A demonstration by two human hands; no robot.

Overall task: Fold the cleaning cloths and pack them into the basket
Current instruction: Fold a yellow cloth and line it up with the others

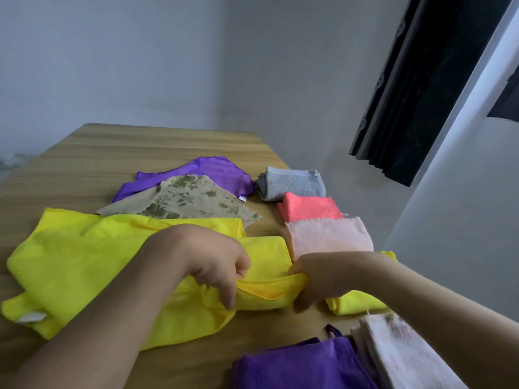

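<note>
Head view: we see the bright yellow cloth [84, 256], soft and creased, spread over the near left of the wooden surface [112, 147], its thick folded edge held in the grip of our left hand [216, 265] and right hand [317, 279].

So there's a big yellow cloth [84, 262] spread loose over the desk's left half, with a darker yellow one [266, 287] bunched into a fold near the front middle. Behind those, a floral beige cloth [191, 200] lies flat on top of a purple cloth [213, 169]. Along the right edge sit folded ones: grey [292, 182], coral [309, 210], pale pink [328, 237]. At the front right corner there's a folded purple one [297, 363] just beside a whitish one [404, 352].
</note>
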